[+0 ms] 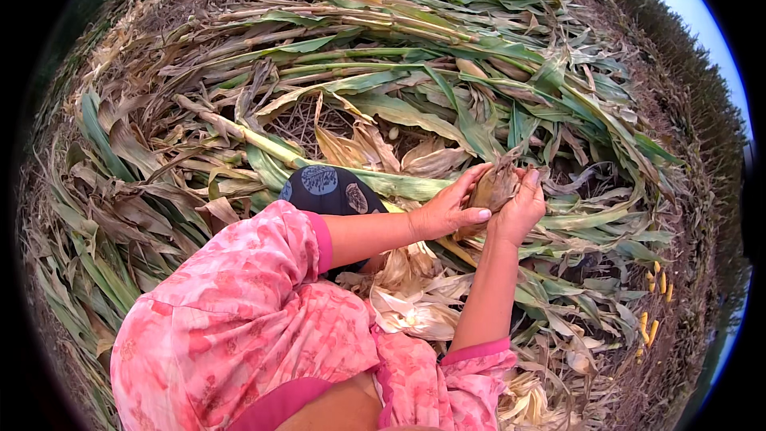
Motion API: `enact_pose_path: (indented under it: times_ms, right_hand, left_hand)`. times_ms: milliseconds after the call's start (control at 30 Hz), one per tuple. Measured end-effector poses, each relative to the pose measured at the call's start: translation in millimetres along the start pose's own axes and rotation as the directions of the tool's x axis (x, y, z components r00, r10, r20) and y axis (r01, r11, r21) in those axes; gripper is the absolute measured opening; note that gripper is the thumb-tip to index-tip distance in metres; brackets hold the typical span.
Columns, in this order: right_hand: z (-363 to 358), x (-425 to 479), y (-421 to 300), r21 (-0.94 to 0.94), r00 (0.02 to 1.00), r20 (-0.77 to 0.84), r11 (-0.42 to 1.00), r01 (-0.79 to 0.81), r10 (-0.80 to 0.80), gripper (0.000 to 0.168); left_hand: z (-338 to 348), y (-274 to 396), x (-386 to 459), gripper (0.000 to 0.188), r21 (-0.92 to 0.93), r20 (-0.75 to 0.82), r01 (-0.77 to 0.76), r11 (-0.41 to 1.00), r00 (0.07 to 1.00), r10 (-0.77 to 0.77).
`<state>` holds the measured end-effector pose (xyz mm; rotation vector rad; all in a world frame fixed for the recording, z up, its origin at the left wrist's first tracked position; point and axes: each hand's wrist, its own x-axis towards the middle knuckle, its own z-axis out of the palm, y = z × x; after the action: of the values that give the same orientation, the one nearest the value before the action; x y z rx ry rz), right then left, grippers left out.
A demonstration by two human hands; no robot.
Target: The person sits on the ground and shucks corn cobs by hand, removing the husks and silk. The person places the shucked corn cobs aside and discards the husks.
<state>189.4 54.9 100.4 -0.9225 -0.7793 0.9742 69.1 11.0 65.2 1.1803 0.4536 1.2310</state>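
Note:
An ear of corn in its dry brown husk is held upright between my two hands. My left hand wraps it from the left, thumb across its lower part. On the other side, my right hand grips the husk near its tip, thumb and fingers pinched at the top. The husk covers the ear, so no kernels show. Below my wrists lie pale, opened corn husks. A thick green corn stalk runs past my knee and under my left hand.
Cut corn stalks with green and brown leaves lie in a thick layer ahead. Husked yellow corn ears rest on the ground at the right. More peeled husks are near my right sleeve. Standing plants line the far right edge.

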Motion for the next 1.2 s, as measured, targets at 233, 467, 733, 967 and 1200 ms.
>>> enact_pose_path:
  times_ms: [233,467,733,967,1200]
  right_hand:
    - [8,1,-1,0.109,0.979,-0.181,0.991,-0.077,0.096,0.033]
    - [-29,2,8,0.600,0.972,-0.039,0.784,-0.162,0.230,0.027]
    - [-36,-35,-5,0.111,0.994,0.009,0.988,0.103,-0.105,0.033]
    - [-38,-50,-15,0.175,0.998,-0.031,0.983,0.060,-0.056,0.034]
    - [-88,-114,-4,-0.171,0.988,0.152,0.985,-0.012,0.038,0.030]
  left_hand:
    - [10,4,17,0.097,0.180,-0.232,-0.171,0.969,0.950,0.211]
    - [29,-8,43,0.053,0.381,-0.407,-0.153,0.912,0.858,0.314]
    - [30,-25,50,0.040,0.433,-0.435,-0.118,0.894,0.841,0.322]
    - [44,-13,34,0.035,0.384,-0.392,-0.149,0.911,0.867,0.307]
    - [16,-30,61,0.028,0.214,-0.509,-0.071,0.974,0.843,0.173]
